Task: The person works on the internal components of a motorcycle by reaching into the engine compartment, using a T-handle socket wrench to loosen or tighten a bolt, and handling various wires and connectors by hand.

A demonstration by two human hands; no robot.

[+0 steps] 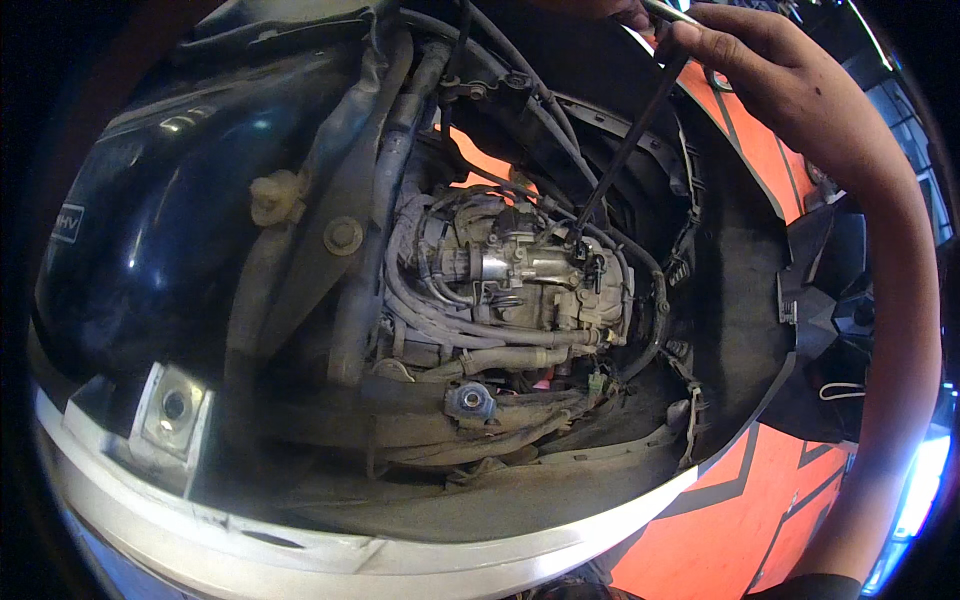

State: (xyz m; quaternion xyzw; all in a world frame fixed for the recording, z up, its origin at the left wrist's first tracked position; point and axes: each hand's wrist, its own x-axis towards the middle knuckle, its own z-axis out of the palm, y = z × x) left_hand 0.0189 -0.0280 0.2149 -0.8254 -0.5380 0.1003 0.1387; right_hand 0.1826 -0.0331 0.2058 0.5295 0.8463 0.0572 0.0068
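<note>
My right arm curves up along the right side, and my right hand (770, 75) is closed at the top around the handle of a T-handle wrench (632, 135). Its long dark shaft slants down and to the left. The lower tip reaches the top of a dusty scooter engine (520, 270), by the shiny metal intake pipe. Whether it sits on a fastener, I cannot make out. A bit of skin shows at the top edge beside the bright bar of the handle. It may be my left hand (630, 13), but its fingers are mostly cut off.
Dark body panels frame the engine opening, with a glossy black panel (180, 220) on the left. Hoses and cables (470, 335) run around the engine. A white trim panel (400, 565) borders the near side. Orange surface (690, 540) shows beyond it.
</note>
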